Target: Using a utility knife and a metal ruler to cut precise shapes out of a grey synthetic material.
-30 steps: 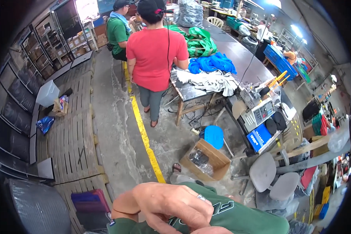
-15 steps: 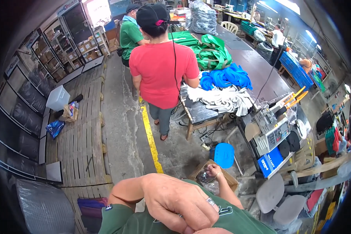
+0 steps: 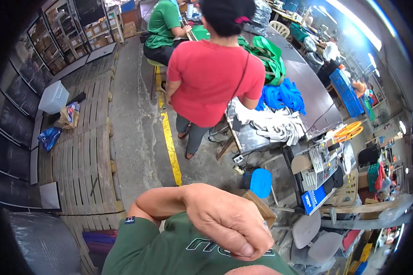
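- Two people, one in a red shirt and one in green, crowd the long worktop. Its cloth heaps lie unsorted, well apart from the hands.
- Concrete aisle with its yellow line offers open room; pallets edge its left.
- Green shirt fills the lower view.
- Left hand rests against it, grip curled closed; contents hidden.
- Right hand is a sliver at the lower edge; I cannot tell its grip.
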`<state>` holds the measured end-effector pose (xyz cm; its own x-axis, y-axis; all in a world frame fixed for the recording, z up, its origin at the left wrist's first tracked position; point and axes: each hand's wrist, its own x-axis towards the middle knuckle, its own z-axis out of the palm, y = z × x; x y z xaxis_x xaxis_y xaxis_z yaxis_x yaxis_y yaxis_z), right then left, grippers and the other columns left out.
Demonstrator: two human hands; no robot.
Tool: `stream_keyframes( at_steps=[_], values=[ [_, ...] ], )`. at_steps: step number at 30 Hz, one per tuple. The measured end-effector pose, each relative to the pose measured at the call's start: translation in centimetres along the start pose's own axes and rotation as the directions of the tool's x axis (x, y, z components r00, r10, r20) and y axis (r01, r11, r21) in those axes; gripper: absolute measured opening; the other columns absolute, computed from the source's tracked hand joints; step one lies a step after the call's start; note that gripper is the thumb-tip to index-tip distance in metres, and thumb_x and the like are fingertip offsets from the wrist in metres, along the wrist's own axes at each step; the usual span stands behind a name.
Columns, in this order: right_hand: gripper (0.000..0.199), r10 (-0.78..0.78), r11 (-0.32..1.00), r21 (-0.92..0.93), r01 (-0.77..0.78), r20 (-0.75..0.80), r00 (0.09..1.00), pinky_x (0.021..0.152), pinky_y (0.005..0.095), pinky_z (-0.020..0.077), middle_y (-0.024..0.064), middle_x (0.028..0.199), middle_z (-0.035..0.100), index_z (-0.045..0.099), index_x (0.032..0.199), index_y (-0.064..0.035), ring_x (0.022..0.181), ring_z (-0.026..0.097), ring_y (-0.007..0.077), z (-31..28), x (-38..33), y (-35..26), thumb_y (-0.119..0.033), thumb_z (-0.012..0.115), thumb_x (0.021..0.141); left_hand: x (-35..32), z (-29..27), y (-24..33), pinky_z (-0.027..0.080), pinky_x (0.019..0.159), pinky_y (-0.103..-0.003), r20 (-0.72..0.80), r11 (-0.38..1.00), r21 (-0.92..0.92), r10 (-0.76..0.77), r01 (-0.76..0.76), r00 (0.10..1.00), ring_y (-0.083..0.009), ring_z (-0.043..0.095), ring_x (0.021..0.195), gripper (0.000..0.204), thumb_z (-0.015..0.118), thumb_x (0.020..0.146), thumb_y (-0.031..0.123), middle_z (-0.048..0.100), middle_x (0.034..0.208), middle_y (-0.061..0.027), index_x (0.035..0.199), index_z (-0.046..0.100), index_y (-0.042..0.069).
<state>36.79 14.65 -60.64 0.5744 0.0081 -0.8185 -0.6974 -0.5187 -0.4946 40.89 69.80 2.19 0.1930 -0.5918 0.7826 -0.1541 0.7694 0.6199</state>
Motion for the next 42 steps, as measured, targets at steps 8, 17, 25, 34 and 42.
stream_keyframes(
  at_steps=[8, 17, 25, 34, 42],
  values=[
    [0.020, -0.069, 0.997, -0.035, 0.066, -0.068, 0.995, 0.050, 0.0369, 0.0532, 0.0070, 0.079, 0.070, 0.073, 0.108, -0.0049, 0.063, 0.065, 0.0184, 13.6, -0.9, -9.6, -0.020, 0.067, 0.096, -5.5, -3.6, 6.5, 0.038, 0.063, -0.043, -0.008, 0.995, -0.081, 0.051, -0.052, 0.999, -0.0307, 0.049, 0.063, 0.034, 0.043, 0.107, 0.020, 0.051, 0.072, -0.0067, 0.079, 0.055, 0.004],
    [0.023, -0.161, 0.978, 0.142, 0.154, 0.039, 0.986, 0.057, 0.0279, 0.0536, 0.0047, 0.090, 0.069, 0.067, 0.116, -0.0018, 0.067, 0.065, 0.0137, 20.1, -5.8, -22.8, -0.018, 0.063, 0.100, -8.5, -5.1, 9.9, 0.042, 0.064, -0.040, 0.017, 0.986, -0.026, 0.167, -0.166, 0.986, -0.0291, 0.052, 0.066, 0.030, 0.046, 0.106, 0.020, 0.052, 0.072, -0.0059, 0.081, 0.055, 0.006],
    [0.033, -0.004, 0.956, -0.292, -0.010, -0.047, 0.999, 0.057, 0.0335, 0.0550, 0.0083, 0.079, 0.073, 0.075, 0.097, -0.0012, 0.062, 0.068, 0.0199, 17.7, -7.6, -15.6, -0.031, 0.066, 0.088, -7.6, -8.3, 6.2, 0.050, 0.060, -0.039, -0.381, 0.990, 0.046, 0.143, -0.136, 0.913, -0.0216, 0.054, 0.054, 0.036, 0.065, 0.098, 0.018, 0.054, 0.059, -0.0050, 0.065, 0.060, 0.005],
    [0.018, 0.131, 0.917, 0.388, -0.090, -0.080, 0.988, 0.042, 0.0323, 0.0497, 0.0084, 0.082, 0.069, 0.069, 0.108, -0.0038, 0.058, 0.067, 0.0203, 15.2, -8.6, -11.8, -0.013, 0.061, 0.095, -10.4, -24.1, -6.3, 0.051, 0.095, -0.035, -0.901, 0.437, 0.357, -0.073, 0.826, 0.428, -0.0210, 0.061, 0.115, 0.063, 0.068, 0.101, 0.027, 0.059, 0.135, -0.0155, 0.150, 0.039, -0.001],
    [0.038, -0.047, 0.956, -0.291, -0.039, -0.281, 0.959, 0.090, 0.0373, 0.0556, 0.0121, 0.103, 0.078, 0.082, 0.096, -0.0104, 0.093, 0.074, 0.0268, 18.5, 0.1, 4.5, -0.042, 0.063, 0.088, -5.7, -22.6, -12.9, 0.054, 0.084, -0.033, -0.808, 0.575, 0.357, -0.205, 0.736, 0.553, -0.0177, 0.065, 0.098, 0.047, 0.068, 0.097, 0.010, 0.064, 0.111, -0.0113, 0.138, 0.048, 0.001]
  ],
)
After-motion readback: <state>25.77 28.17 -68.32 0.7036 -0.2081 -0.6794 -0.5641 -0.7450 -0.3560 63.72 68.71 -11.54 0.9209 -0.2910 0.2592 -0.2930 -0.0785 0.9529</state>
